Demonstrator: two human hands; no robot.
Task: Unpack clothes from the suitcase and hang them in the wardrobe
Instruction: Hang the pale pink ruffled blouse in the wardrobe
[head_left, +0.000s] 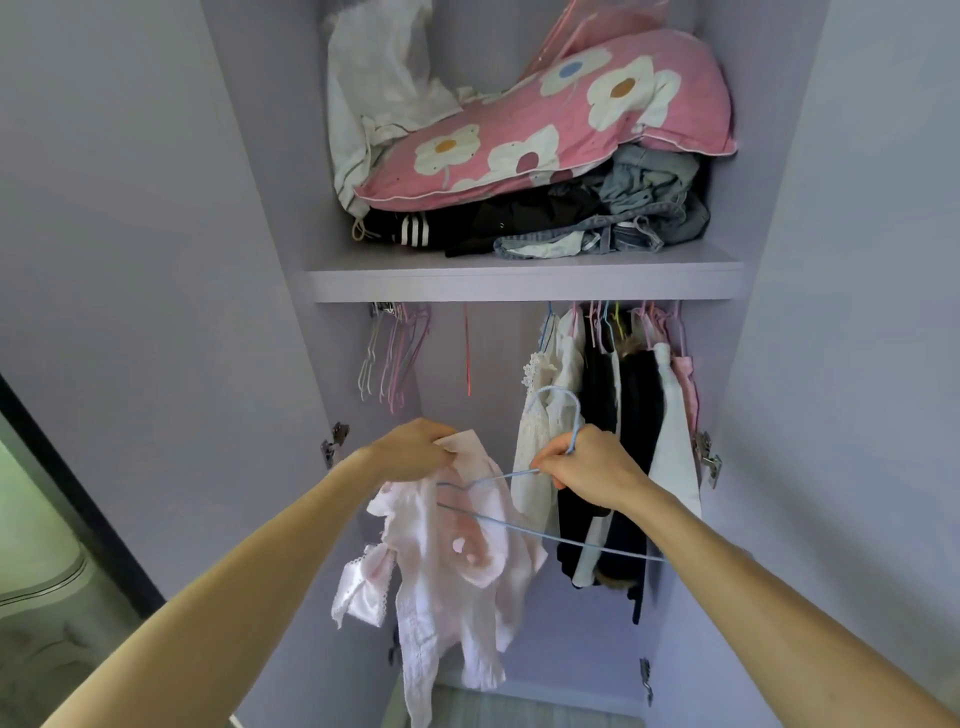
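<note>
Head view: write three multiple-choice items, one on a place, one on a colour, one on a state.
1. Where does the pillow lie? A. on the shelf B. on the floor C. on the rail
2. What colour is the hanger in the right hand? A. red B. blue C. black
3. What is the left hand doing? A. hanging idle B. gripping the garment C. pushing a door
Answers: 1 A, it rests on clothes piled on the shelf; 2 B, its wire is light blue; 3 B, its fingers pinch the pink cloth.
</note>
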